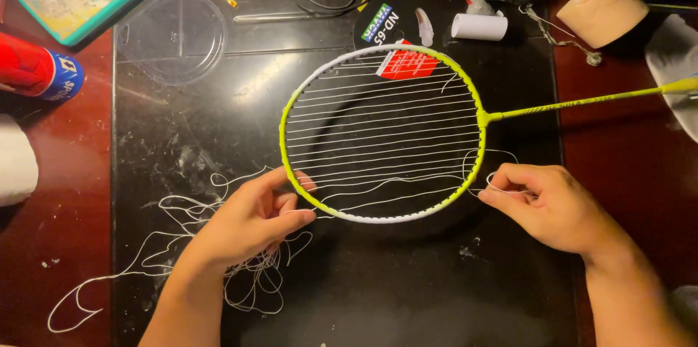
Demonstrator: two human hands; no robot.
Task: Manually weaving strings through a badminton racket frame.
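Yellow-green racket lies flat on the black mat, your left hand pinching its lower rim, your right hand pinched shut on white string beside the frame. Loose string tangles under your left wrist; a clear lid, white roll and tape roll crowd the reddish tabletop.

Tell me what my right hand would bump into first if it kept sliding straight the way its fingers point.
The right hand points left, pinching white string beside the racket frame. Going straight on, its fingertips would probably meet that yellow-green rim first, then the strung head. Depth is hard to judge; it might pass just over the rim.
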